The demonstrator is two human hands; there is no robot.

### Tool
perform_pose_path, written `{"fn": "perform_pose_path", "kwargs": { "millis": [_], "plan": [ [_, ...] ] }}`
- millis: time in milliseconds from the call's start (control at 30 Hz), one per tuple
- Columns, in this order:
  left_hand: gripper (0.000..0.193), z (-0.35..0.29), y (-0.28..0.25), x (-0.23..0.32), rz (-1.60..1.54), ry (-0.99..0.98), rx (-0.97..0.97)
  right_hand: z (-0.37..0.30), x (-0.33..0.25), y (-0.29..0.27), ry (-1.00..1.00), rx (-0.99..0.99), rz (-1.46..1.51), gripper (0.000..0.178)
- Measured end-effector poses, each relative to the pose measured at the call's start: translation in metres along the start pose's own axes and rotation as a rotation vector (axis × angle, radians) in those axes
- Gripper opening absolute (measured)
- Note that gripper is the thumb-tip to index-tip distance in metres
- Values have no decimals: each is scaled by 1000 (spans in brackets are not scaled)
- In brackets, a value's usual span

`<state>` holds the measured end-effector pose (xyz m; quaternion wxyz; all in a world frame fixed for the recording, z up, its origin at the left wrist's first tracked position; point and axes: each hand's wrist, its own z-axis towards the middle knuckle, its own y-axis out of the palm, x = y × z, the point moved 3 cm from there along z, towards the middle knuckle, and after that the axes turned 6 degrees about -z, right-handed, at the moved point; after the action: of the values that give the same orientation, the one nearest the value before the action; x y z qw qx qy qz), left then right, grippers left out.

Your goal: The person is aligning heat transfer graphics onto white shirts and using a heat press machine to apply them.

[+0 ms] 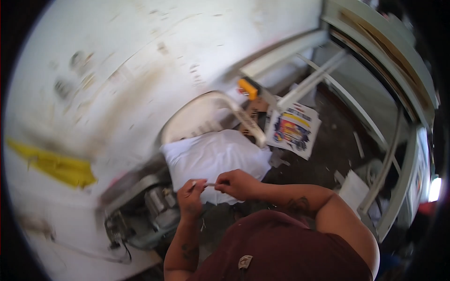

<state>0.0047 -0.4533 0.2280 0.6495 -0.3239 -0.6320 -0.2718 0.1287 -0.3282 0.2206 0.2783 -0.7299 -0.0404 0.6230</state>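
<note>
My left hand [191,200] and my right hand [236,184] meet above a white cloth [215,157], fingers pinched. A small thin, pale-grey object [210,184] runs between the fingertips of both hands. Its kind is too small to make out, and my fingers cover both ends. The white cloth is heaped over the seat of a white plastic chair [192,122], whose back and one armrest show behind it. Both hands stay over the near edge of the cloth; whether they touch it I cannot tell.
A machine with a silver motor [160,201] stands left of the chair. A yellow cloth [56,164] lies against the stained white wall [117,70]. Beyond the chair are a printed white bag [293,129], a yellow-orange object [248,88] and a metal table frame [311,80]. Scraps litter the dark floor [328,145].
</note>
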Motion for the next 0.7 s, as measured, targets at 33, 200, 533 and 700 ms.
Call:
{"fn": "perform_pose_path", "kwargs": {
  "millis": [33, 200, 533, 700],
  "plan": [
    [20, 7, 8, 9, 103, -19, -29, -2, 10, -13, 25, 50, 9, 20],
    [24, 47, 95, -5, 44, -42, -129, -14, 70, -88, -69, 38, -34, 22],
    [29, 147, 311, 25, -146, 25, -340, -62, 117, -302, -19, 260, -56, 23],
    [35, 221, 360, 60, -33, 187, -495, -55, 142, -416, -16, 520, -245, 13]
  ]
}}
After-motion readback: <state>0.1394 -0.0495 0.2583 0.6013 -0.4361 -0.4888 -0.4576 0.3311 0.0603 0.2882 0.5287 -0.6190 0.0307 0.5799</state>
